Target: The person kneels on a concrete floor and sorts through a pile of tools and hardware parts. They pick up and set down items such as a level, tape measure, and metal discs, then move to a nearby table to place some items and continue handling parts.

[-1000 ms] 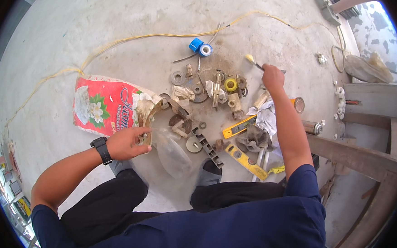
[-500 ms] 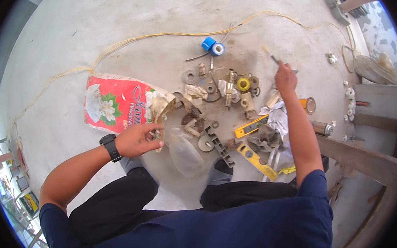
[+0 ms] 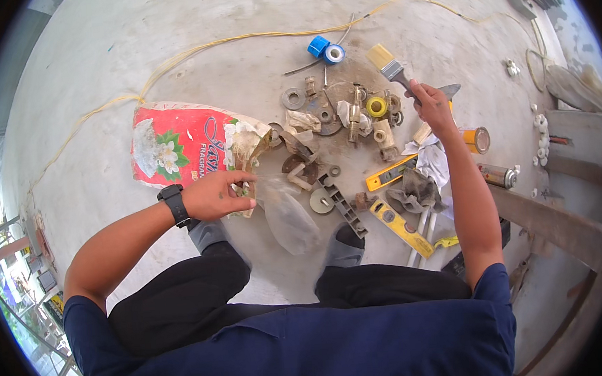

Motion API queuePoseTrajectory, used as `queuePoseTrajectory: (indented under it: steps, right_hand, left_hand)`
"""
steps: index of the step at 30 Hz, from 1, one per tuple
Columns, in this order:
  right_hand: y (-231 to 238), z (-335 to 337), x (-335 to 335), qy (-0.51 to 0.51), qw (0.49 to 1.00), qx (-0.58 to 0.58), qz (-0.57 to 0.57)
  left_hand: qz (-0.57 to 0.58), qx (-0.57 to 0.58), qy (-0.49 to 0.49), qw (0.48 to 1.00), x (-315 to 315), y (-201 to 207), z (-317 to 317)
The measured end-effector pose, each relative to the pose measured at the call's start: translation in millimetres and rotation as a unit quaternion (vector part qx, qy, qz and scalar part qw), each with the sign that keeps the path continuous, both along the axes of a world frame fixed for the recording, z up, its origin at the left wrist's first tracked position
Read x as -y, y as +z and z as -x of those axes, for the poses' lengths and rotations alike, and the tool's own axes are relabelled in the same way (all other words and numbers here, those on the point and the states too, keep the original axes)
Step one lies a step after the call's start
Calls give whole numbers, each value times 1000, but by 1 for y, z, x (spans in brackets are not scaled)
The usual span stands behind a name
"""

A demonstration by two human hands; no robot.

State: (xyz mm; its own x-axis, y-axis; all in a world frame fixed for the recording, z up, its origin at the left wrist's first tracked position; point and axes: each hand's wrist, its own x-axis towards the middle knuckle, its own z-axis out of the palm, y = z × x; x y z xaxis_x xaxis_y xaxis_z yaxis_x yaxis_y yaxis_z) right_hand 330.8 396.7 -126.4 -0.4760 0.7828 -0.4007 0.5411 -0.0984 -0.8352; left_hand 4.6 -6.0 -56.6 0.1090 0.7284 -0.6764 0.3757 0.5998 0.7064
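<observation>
My right hand [image 3: 435, 111] grips a paintbrush [image 3: 391, 69] by its dark handle, its pale bristles pointing up and to the left. At the left, my left hand [image 3: 217, 196] pinches the open mouth of a red rice sack [image 3: 181, 143] printed with white flowers, which lies on its side. A clear plastic bag [image 3: 290, 219] hangs or lies just right of those fingers; whether they also hold it I cannot tell. Between my hands spreads a pile of metal and plastic fittings, among them a brass valve [image 3: 355, 116], a yellow ring [image 3: 377, 106] and a grey slotted strip [image 3: 343, 207].
Two yellow spirit levels [image 3: 401, 226] and a dark rag [image 3: 413, 191] lie near my right knee. Blue tape rolls [image 3: 318, 46] sit beyond the pile. Yellow wire [image 3: 236, 37] crosses the floor. A tin can [image 3: 477, 140] and a wooden frame [image 3: 558, 224] stand at the right.
The paintbrush has turned in my right hand and now shows its broad side, bristles higher and further left. My left hand stays at the sack's mouth. The whole view has shifted slightly.
</observation>
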Motion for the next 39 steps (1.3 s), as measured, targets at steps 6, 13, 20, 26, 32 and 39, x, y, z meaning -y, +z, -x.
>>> queuePoseTrajectory:
  steps: [6, 13, 20, 26, 32, 39]
  right_hand:
    - [31, 2, 13, -14, 998, -48, 41]
    - [72, 6, 13, -6, 992, -120, -42]
    - [68, -8, 7, -7, 992, -117, -41]
    - [73, -58, 18, -32, 978, 37, -202]
    - [94, -110, 42, -99, 986, 54, -121]
    - [90, -145, 67, -338, 926, -169, -4]
  left_hand:
    - [-42, -172, -43, 983, -19, 25, 3]
    - [-180, -138, -109, 968, -19, 18, -28]
    - [-347, -232, -392, 820, -2, -50, -86]
    - [-364, -250, -455, 773, -16, -87, -92]
    - [-355, -227, -513, 748, -39, -86, -88]
    - [-275, -77, -353, 891, -70, -37, -67]
